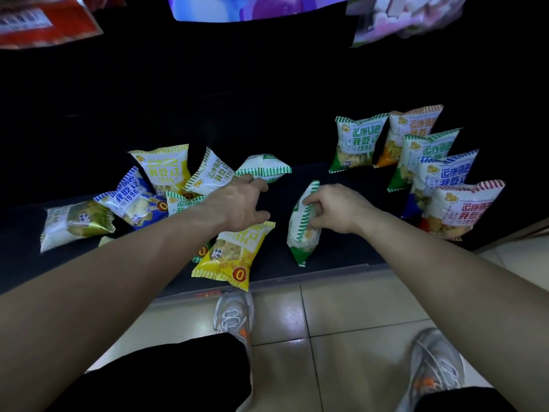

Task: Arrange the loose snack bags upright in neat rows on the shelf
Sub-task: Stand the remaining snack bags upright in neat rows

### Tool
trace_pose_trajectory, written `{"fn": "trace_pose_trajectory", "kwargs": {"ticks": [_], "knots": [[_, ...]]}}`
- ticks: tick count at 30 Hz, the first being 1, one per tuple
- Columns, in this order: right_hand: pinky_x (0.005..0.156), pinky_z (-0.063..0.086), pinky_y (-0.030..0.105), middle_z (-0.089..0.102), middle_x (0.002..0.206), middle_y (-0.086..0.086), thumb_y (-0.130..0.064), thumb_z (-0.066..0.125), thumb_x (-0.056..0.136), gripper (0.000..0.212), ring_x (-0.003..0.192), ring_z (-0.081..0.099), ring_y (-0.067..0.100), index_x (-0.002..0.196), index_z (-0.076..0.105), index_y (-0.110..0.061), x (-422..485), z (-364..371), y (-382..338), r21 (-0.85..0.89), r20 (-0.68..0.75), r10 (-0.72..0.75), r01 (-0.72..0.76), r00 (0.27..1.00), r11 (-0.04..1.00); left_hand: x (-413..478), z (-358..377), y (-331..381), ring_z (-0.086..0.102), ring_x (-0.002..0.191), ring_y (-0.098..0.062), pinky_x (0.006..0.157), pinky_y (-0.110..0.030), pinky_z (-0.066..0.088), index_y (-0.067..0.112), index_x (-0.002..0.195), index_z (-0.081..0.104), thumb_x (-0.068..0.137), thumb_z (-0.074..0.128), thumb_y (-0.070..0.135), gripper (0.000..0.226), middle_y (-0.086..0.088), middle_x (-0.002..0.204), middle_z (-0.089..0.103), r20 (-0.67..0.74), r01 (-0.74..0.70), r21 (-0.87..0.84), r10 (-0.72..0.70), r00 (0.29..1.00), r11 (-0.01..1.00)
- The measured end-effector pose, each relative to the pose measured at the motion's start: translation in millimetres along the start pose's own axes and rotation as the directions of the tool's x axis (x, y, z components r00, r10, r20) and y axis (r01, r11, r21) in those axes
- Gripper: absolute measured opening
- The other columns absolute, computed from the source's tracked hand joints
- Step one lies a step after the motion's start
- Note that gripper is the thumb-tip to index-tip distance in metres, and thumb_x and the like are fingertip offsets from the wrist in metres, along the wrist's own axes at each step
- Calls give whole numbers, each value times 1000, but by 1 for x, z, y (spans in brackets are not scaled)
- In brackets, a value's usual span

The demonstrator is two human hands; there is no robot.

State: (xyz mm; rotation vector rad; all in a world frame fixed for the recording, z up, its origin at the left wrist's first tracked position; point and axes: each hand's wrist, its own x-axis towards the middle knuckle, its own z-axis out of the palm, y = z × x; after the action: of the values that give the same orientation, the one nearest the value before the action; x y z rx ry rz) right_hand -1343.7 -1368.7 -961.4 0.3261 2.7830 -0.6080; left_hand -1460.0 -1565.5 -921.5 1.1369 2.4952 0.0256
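Small snack bags lie on a low black shelf (341, 257). My right hand (338, 208) pinches the upper edge of a green-striped bag (301, 230) that stands on its side edge at the shelf's middle. My left hand (242, 200) reaches over a loose heap at the left, its fingers touching a white and green bag (267, 165) that lies tilted. A yellow bag (231, 254) lies flat below that hand. At the right, several bags stand upright in a diagonal row, from a green one (358, 142) at the back to a red one (463, 209) at the front.
The loose heap also holds a blue bag (133, 197), a yellow bag (166, 168) and a bag lying face down (74, 223) at the far left. Larger packets hang above (44, 22). The tiled floor (341, 307) and my two shoes (233, 313) lie below the shelf edge.
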Motion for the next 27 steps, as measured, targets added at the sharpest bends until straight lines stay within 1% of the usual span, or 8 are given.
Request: {"fn": "trace_pose_trajectory", "kwargs": {"ticks": [3, 6, 10, 13, 16, 19, 24, 27], "knots": [[94, 39, 38, 50, 114, 0, -66, 68, 79, 52, 116, 44, 23, 116, 71, -29, -2, 0, -3, -233, -151, 26, -62, 988, 970, -1, -1, -2, 42, 133, -26, 99, -36, 40, 21, 149, 35, 92, 63, 45, 68, -4, 152, 33, -2, -1, -6, 1, 1000, 1000], [94, 39, 41, 49, 112, 3, -68, 55, 88, 48, 113, 45, 26, 98, 71, -24, -2, 6, 2, -333, -227, 28, -104, 973, 937, -1, 0, -3, 44, 132, -26, 97, -33, 40, 21, 149, 34, 92, 63, 45, 69, -4, 152, 32, -1, -3, -9, 3, 1000, 1000], [78, 46, 38, 55, 115, 7, -61, 50, 95, 46, 106, 56, 29, 112, 58, -20, -4, 15, 25, -79, -54, 148, -152, 988, 985, 3, 3, -3, 41, 134, -26, 101, -35, 40, 21, 149, 34, 91, 64, 46, 70, -4, 151, 32, 10, -12, -15, 12, 1000, 1000], [80, 44, 36, 54, 122, 4, -61, 68, 84, 70, 110, 54, 25, 138, 43, -24, -13, 12, 38, 4, 83, 133, -134, 988, 991, 6, 3, 2, 41, 134, -27, 104, -37, 41, 21, 149, 35, 90, 64, 47, 70, -4, 149, 35, 18, -20, -15, 20, 1000, 1000], [84, 51, 41, 58, 111, -1, -45, 85, 72, 76, 97, 58, 19, 130, 38, -34, -19, 15, 43, 63, 149, 153, -164, 977, 984, 9, 3, 9, 42, 133, -27, 105, -42, 42, 22, 148, 36, 89, 65, 47, 71, -4, 149, 35, 36, -27, -6, 27, 999, 1000], [81, 54, 45, 62, 109, 3, -38, 85, 76, 57, 90, 61, 21, 112, 41, -35, -21, 20, 42, 106, 84, 169, -177, 982, 979, 10, 3, 18, 42, 133, -27, 104, -42, 42, 22, 149, 35, 88, 67, 48, 73, -3, 149, 35, 43, -41, 4, 41, 998, 999], [87, 50, 41, 62, 114, 1, -37, 85, 74, 54, 102, 57, 23, 120, 56, -39, -27, -10, 30, 16, 35, 116, -117, 993, 993, 12, -3, 42, 42, 135, -21, 105, -35, 40, 23, 150, 32, 75, 77, 56, 93, 1, 150, 41, 11, -96, -37, 97, 995, 995], [89, 52, 41, 66, 116, -2, -34, 86, 75, 51, 102, 59, 20, 119, 60, -36, -42, -46, 26, 46, -26, 77, -76, 997, 996, 14, -11, 62, 53, 120, -16, 80, -25, 39, 30, 147, 39, 73, 79, 55, 88, 6, 138, 55, 20, -106, -81, 108, 994, 991]]}}
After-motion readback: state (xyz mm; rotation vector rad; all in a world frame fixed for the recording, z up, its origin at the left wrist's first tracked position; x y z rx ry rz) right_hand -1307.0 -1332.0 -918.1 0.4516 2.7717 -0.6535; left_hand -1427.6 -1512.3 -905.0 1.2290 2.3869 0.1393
